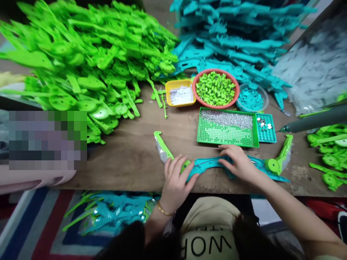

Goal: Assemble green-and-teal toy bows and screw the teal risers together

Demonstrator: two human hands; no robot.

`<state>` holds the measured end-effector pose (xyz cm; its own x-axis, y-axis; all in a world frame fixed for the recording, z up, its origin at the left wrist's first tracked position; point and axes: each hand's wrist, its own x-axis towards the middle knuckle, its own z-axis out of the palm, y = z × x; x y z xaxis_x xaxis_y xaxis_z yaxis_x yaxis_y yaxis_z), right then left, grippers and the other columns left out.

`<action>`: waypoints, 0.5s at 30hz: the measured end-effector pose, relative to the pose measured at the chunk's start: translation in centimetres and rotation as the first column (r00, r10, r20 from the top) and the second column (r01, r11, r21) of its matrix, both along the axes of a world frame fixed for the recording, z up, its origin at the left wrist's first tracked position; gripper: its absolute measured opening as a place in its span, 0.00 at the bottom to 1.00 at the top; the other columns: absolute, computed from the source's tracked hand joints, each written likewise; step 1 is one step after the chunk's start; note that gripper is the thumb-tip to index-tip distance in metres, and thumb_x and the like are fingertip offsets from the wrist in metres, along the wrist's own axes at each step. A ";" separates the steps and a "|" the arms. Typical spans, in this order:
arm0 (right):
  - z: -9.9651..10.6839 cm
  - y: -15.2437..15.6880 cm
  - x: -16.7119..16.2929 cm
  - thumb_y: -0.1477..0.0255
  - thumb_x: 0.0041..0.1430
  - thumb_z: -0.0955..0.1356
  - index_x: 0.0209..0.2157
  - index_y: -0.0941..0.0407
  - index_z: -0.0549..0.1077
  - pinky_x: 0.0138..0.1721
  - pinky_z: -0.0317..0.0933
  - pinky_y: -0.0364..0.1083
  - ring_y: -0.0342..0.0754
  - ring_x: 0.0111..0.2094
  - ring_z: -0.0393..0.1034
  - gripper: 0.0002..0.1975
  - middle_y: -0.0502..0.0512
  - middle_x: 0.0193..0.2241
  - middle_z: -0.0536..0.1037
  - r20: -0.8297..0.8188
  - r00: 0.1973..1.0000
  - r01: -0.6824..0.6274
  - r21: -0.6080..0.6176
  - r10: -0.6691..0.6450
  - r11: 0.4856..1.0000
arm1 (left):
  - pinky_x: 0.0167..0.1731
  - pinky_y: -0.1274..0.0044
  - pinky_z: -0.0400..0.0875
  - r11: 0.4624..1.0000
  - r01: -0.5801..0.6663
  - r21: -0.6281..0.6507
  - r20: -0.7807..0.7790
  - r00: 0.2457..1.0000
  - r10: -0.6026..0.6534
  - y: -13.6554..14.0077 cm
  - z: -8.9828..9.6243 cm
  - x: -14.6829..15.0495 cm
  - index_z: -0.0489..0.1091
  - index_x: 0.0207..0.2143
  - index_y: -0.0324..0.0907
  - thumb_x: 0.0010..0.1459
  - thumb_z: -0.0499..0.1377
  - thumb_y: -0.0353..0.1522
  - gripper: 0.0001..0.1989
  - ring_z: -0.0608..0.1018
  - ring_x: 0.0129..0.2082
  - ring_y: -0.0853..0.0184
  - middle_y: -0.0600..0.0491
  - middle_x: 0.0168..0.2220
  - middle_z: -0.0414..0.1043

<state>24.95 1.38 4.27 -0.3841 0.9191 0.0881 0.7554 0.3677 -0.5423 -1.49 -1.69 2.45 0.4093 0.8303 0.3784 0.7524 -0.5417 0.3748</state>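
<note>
A teal and green plastic toy bow (208,164) lies across the bench in front of me, with a green arm (284,155) at its right end and another green arm (164,148) at its left. Clear film covers part of each arm. My left hand (175,182), with a gold bangle at the wrist, grips the left joint, thumb and fingers over the teal and green plastic. Around the middle of the teal body, my right hand (240,162) has its curled fingers on the piece. The undersides of both hands are hidden.
Beyond the bow stand a green tray (200,133) of small metal pieces, a teal tray (273,137), a yellow dish (168,101) and a red bowl (237,90). Green parts (89,65) and teal parts (225,43) are heaped behind. A powered screwdriver (314,121) juts in from the right.
</note>
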 end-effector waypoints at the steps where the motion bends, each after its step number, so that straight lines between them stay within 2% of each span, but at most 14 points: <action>1: 1.0 1.5 0.2 0.68 0.61 0.67 0.37 0.54 0.71 0.46 0.67 0.54 0.52 0.47 0.72 0.05 0.59 0.45 0.77 -0.071 0.996 0.047 -0.003 -0.048 0.999 | 0.58 0.53 0.60 1.000 -0.024 0.017 0.023 0.999 0.023 0.2 0.0 -0.7 0.71 0.47 0.38 0.59 0.61 0.30 0.13 0.69 0.56 0.51 0.40 0.51 0.70; 3: 3.1 5.9 1.0 0.67 0.60 0.67 0.37 0.54 0.72 0.42 0.66 0.51 0.49 0.41 0.72 0.06 0.56 0.39 0.78 -0.222 0.952 0.222 0.022 -0.212 0.975 | 0.58 0.54 0.61 0.997 -0.058 0.051 0.057 0.997 0.055 0.5 0.0 -1.8 0.71 0.47 0.39 0.59 0.61 0.28 0.13 0.70 0.55 0.52 0.41 0.51 0.70; 4: 4.1 8.7 1.5 0.66 0.60 0.67 0.36 0.54 0.72 0.40 0.65 0.49 0.47 0.37 0.71 0.06 0.53 0.35 0.77 -0.299 0.898 0.348 0.031 -0.324 0.937 | 0.58 0.54 0.61 0.995 -0.066 0.069 0.068 0.996 0.061 0.7 0.1 -2.2 0.71 0.47 0.39 0.59 0.61 0.27 0.13 0.70 0.55 0.53 0.41 0.50 0.70; 5: 4.9 11.9 2.1 0.67 0.59 0.68 0.35 0.54 0.72 0.41 0.64 0.48 0.45 0.36 0.70 0.06 0.52 0.34 0.76 -0.415 0.806 0.474 0.025 -0.422 0.880 | 0.58 0.54 0.61 0.994 -0.070 0.086 0.078 0.995 0.064 0.7 0.3 -2.5 0.71 0.47 0.39 0.58 0.61 0.27 0.13 0.71 0.54 0.54 0.42 0.50 0.71; 7: 5.9 18.5 3.1 0.71 0.57 0.69 0.37 0.54 0.71 0.42 0.63 0.44 0.41 0.36 0.68 0.05 0.49 0.35 0.75 -0.614 0.547 0.641 -0.129 -0.569 0.756 | 0.59 0.55 0.61 0.991 -0.080 0.111 0.094 0.993 0.070 0.7 0.5 -3.0 0.71 0.47 0.40 0.58 0.61 0.26 0.13 0.72 0.53 0.56 0.43 0.49 0.72; 9: 5.9 24.7 3.5 0.74 0.60 0.67 0.40 0.56 0.70 0.43 0.63 0.43 0.39 0.37 0.66 0.06 0.50 0.38 0.74 -0.643 0.456 0.682 -0.192 -0.615 0.706 | 0.60 0.57 0.60 0.986 -0.108 0.128 0.109 0.990 0.094 0.5 0.6 -3.5 0.71 0.47 0.41 0.58 0.60 0.25 0.13 0.73 0.52 0.58 0.45 0.48 0.72; 11: 5.5 29.8 2.9 0.75 0.59 0.68 0.42 0.58 0.70 0.45 0.64 0.44 0.39 0.39 0.67 0.09 0.51 0.41 0.74 -0.656 0.409 0.667 -0.259 -0.634 0.699 | 0.60 0.60 0.60 0.976 -0.149 0.157 0.124 0.984 0.130 0.2 0.3 -4.2 0.71 0.46 0.41 0.58 0.59 0.24 0.13 0.74 0.50 0.61 0.46 0.46 0.73; 15: 4.7 36.2 -0.1 0.65 0.62 0.68 0.49 0.58 0.70 0.43 0.70 0.51 0.47 0.43 0.71 0.17 0.56 0.46 0.73 -0.675 0.282 0.524 -0.486 -0.681 0.699 | 0.59 0.66 0.62 0.958 -0.198 0.208 0.095 0.979 0.182 -0.2 -1.0 -6.2 0.73 0.44 0.41 0.58 0.59 0.24 0.12 0.75 0.49 0.62 0.47 0.45 0.74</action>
